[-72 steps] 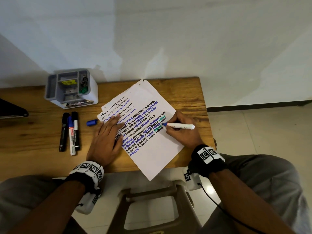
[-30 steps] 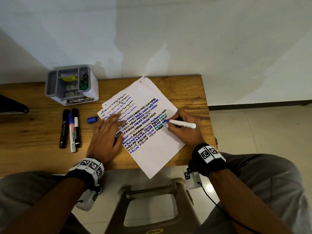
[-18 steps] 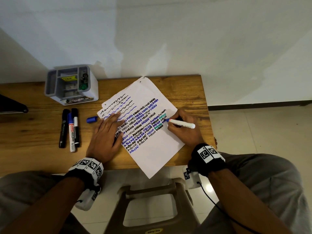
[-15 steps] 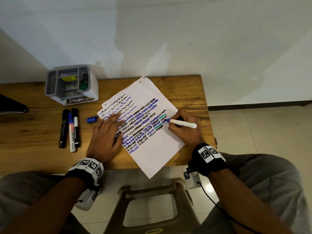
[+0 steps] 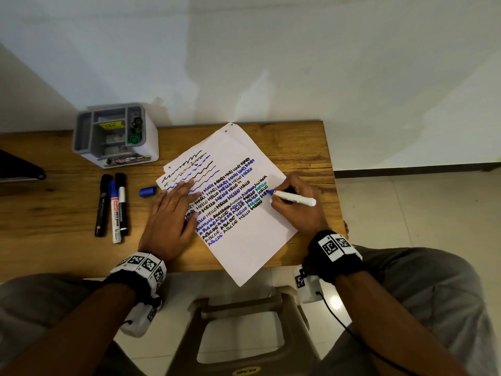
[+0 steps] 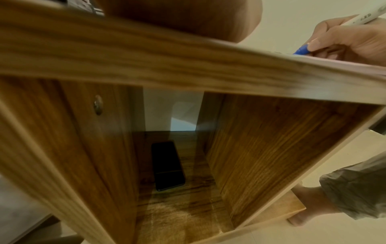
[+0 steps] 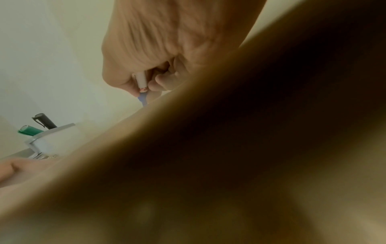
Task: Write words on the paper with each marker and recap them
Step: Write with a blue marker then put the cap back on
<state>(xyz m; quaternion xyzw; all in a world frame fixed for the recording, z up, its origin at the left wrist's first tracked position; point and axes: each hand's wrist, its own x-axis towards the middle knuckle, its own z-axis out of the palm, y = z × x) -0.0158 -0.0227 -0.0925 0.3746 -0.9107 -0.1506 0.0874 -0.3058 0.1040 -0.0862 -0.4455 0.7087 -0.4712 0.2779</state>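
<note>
While left hand (image 5: 169, 221) lies flat on paper (image 5: 244, 240), right hand (image 5: 296, 210) grips blue marker (image 5: 294, 198), tip on paper; blue cap (image 5: 147, 191) on worktop (image 5: 54, 240).

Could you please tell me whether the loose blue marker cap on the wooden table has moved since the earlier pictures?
No. The blue marker cap lies where it did, between the three capped markers and the white paper.
</note>
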